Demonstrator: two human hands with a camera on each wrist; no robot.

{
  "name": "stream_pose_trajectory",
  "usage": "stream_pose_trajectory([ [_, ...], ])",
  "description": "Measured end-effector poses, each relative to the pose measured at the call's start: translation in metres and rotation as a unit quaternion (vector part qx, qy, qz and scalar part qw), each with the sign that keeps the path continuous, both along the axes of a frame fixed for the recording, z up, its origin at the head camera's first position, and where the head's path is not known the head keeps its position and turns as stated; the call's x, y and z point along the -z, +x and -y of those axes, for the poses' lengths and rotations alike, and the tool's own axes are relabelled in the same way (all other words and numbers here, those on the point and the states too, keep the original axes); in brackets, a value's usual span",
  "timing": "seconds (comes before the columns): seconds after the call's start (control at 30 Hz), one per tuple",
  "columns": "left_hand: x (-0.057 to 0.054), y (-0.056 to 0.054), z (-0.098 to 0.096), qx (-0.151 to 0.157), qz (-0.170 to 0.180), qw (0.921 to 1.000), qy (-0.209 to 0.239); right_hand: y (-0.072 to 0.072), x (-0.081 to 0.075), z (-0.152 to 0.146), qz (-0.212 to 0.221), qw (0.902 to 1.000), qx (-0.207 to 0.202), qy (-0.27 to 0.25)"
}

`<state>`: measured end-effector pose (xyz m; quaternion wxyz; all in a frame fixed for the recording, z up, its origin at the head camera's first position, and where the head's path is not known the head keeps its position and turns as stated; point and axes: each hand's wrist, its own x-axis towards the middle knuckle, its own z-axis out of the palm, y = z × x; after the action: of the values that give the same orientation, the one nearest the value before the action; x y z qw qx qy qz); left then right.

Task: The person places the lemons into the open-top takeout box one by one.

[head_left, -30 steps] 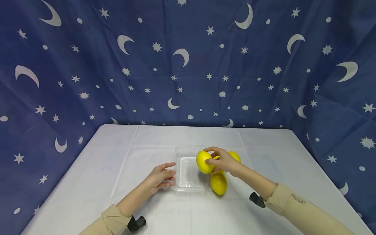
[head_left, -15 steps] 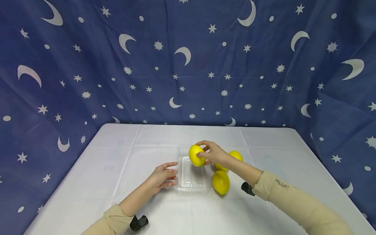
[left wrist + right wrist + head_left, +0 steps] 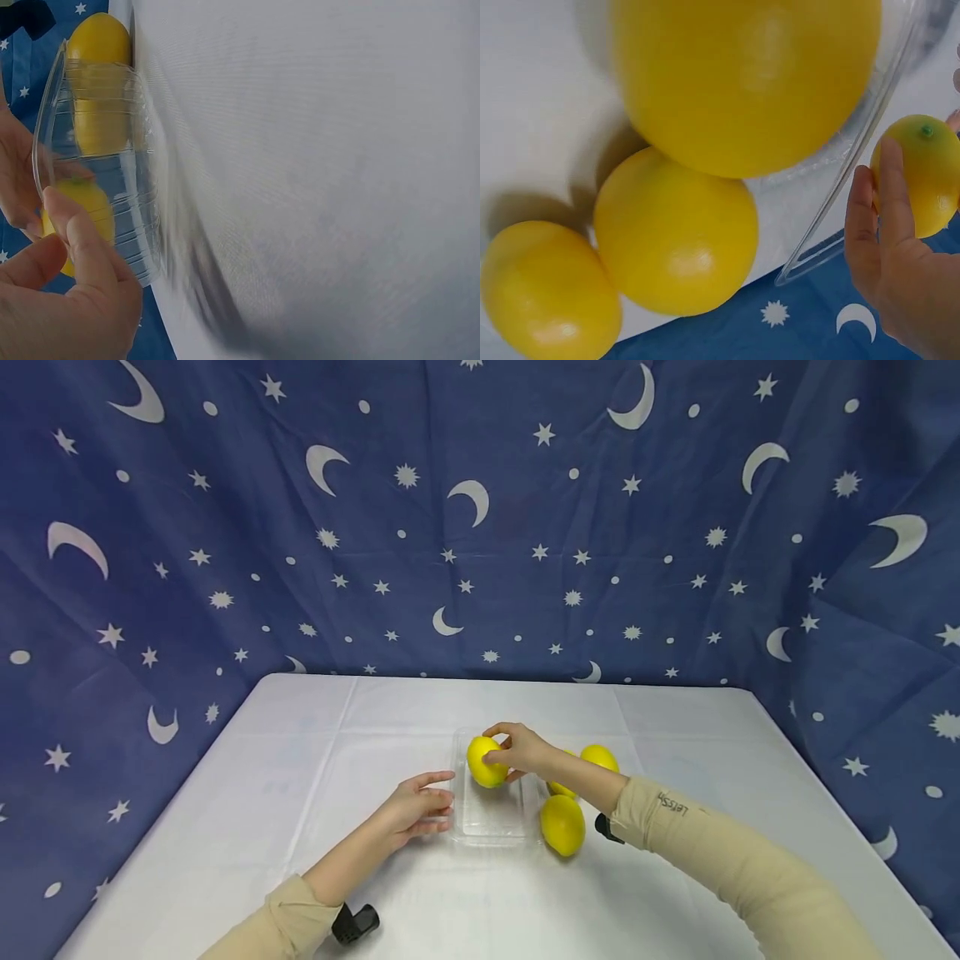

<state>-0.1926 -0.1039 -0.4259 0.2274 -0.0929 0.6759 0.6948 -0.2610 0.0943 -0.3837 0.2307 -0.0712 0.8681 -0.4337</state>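
A yellow lemon (image 3: 487,762) with a small green tip is held by my right hand (image 3: 521,750), thumb and fingers around its side. It is over the back part of a clear plastic container (image 3: 495,839); whether it touches the bottom I cannot tell. My left hand (image 3: 414,810) is at the container's left side, fingers extended and fingertips at the wall. From the left wrist view, those fingers (image 3: 86,247) lie beside the clear wall. Right of the container rest three more lemons: a front one (image 3: 562,825), a back one (image 3: 599,757) and a middle one (image 3: 676,232), partly hidden by my right arm in the head view.
A white cloth (image 3: 390,718) covers the table. Behind it hangs a dark blue curtain (image 3: 510,510) with moons and stars. Black wrist cameras (image 3: 356,924) are strapped below both sleeves.
My right hand has carried the lemon leftward, away from the other lemons and over the container. My left hand has stayed at the container's left side.
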Motion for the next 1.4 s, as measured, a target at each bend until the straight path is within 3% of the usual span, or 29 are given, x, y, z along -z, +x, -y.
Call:
stream_pose_trajectory([
  [0.7, 0.0, 0.002, -0.009, 0.001, -0.007, 1.0, 0.001, -0.002, 0.004, 0.011, -0.009, 0.999, 0.012, 0.043],
  [1.2, -0.001, -0.001, -0.005, -0.023, -0.003, 0.9997, -0.001, -0.007, 0.003, 0.013, -0.016, 0.9989, 0.017, 0.041],
  [1.4, -0.002, 0.004, -0.004, -0.017, 0.002, 0.9998, 0.0, -0.001, 0.007, 0.013, -0.029, 0.9986, 0.021, 0.039],
])
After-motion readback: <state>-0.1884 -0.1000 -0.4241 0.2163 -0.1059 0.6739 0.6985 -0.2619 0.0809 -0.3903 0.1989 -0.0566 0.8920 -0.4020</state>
